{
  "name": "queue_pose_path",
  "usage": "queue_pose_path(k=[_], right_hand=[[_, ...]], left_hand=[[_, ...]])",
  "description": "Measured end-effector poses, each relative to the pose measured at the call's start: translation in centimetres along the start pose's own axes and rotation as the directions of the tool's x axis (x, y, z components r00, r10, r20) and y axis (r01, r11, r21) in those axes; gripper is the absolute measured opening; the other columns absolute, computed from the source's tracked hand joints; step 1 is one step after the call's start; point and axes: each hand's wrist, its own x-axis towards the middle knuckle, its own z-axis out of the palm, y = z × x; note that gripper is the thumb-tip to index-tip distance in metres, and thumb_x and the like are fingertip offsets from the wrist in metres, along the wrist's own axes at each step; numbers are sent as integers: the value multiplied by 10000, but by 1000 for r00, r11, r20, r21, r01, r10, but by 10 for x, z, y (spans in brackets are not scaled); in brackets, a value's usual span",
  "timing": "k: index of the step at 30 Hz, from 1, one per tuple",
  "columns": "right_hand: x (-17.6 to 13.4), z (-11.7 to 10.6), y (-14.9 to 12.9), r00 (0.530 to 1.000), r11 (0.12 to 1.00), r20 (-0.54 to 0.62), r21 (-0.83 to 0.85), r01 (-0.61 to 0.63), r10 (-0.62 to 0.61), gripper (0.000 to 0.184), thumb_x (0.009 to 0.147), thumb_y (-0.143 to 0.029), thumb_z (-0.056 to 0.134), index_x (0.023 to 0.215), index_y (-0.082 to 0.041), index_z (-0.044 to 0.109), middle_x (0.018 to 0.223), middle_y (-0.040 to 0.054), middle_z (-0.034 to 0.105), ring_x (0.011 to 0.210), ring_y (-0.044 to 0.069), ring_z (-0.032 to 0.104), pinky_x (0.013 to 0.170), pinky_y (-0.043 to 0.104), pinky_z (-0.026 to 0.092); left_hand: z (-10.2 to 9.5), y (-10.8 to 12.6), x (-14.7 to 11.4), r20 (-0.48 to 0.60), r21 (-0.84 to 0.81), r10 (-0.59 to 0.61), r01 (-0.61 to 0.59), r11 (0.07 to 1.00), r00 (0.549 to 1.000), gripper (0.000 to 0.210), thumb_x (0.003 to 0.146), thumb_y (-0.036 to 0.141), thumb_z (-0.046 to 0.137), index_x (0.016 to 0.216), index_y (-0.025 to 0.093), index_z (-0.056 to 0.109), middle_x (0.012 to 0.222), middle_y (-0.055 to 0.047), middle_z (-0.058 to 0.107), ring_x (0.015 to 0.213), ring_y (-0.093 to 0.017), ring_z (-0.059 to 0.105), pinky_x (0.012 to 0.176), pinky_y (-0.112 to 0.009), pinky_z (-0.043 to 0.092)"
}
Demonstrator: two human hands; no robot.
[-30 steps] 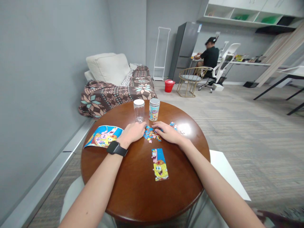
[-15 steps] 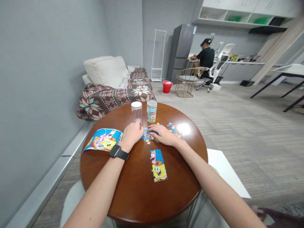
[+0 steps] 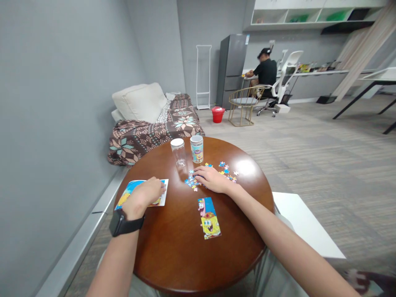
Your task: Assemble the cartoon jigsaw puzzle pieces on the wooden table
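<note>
My left hand [image 3: 145, 196], with a black watch on the wrist, rests over the right part of a glossy cartoon picture sheet [image 3: 131, 187]. Its fingers curl down near the white right border, and their tips are partly hidden. Spread over a pile of small jigsaw pieces [image 3: 190, 181] is my right hand [image 3: 210, 178], its fingers apart and touching the pile. Closer to me lies a joined strip of puzzle [image 3: 209, 218] showing a yellow and a pink cartoon figure. Behind the pile stand a clear jar [image 3: 178, 154] with a white lid and a cartoon-printed can [image 3: 197, 149].
More loose pieces lie right of my right hand on the round brown table [image 3: 173, 247]. Beyond it is a sofa [image 3: 154, 128] with a patterned cover. A red bucket [image 3: 218, 115], a gold-framed chair [image 3: 246, 103] and a seated person [image 3: 266, 72] are farther back.
My left hand has left the spot beside the clear jar and moved left and nearer, onto the picture sheet. The sheet's right side now lies flatter. My right hand stays at the pieces.
</note>
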Motion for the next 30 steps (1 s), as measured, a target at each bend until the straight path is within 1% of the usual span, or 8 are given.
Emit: queue_pose_path(k=[3,7,12,16,20,24,28,30], right_hand=[[0,2,1,1000,1000,0,-25,7,-7,349,962,-267,367,1132,-142,645,1154,123,621,1077,197,581,962,369,437],[0,4,0,1000,999,-22,-33,-10,9,336,955,-269,385,1138,-160,645,1157,111,621,1083,200,575,961,373,437],[-2,4,-1,1000,999,-17,-29,-27,26,332,955,-282,387,1138,-172,640,1168,114,612,1102,213,562,965,397,428],[-2,7,0,1000,999,-28,-29,-15,14,310,953,-256,387,1128,-180,631,1148,110,605,1105,203,551,969,400,415],[0,7,-7,999,999,-32,-42,32,-33,273,943,-226,404,1110,-184,616,1115,102,603,1082,196,548,961,394,410],[0,5,-17,998,996,-22,-57,62,-63,265,952,-234,382,1091,-179,601,1117,101,595,1077,195,538,953,385,404],[0,2,-21,997,995,-22,-68,66,-67,267,961,-236,356,1093,-179,582,1128,101,588,1092,194,525,963,388,390],[-1,0,-21,997,996,-28,-67,65,-67,258,960,-230,359,1086,-185,579,1121,98,589,1092,193,521,961,387,389]], left_hand=[[2,6,7,76,90,30,-37,995,997,295,846,244,465,994,153,705,1024,-165,679,851,-234,668,733,-295,477],[-5,20,25,30,96,52,-54,994,998,315,815,156,440,1008,129,688,1068,-180,665,951,-270,649,762,-323,478],[-1,30,45,-167,38,28,-22,999,986,327,887,221,358,955,122,662,1025,-177,648,953,-273,642,754,-327,479],[15,25,50,-315,-36,93,-110,993,944,321,918,230,311,1038,136,593,1016,-146,599,904,-224,629,766,-319,468],[24,21,55,-403,-270,115,-238,933,908,232,881,253,374,834,160,582,875,-73,585,814,-175,578,769,-293,442],[28,27,64,-470,-623,30,-355,697,882,205,815,305,435,658,178,473,623,19,464,617,-121,464,595,-241,381],[35,31,68,-302,-901,149,-333,277,942,313,759,412,492,592,198,337,492,84,265,433,-57,248,440,-205,210],[38,30,68,-227,-950,237,-268,162,945,349,727,411,530,573,206,293,462,102,213,398,-40,174,417,-206,148]])
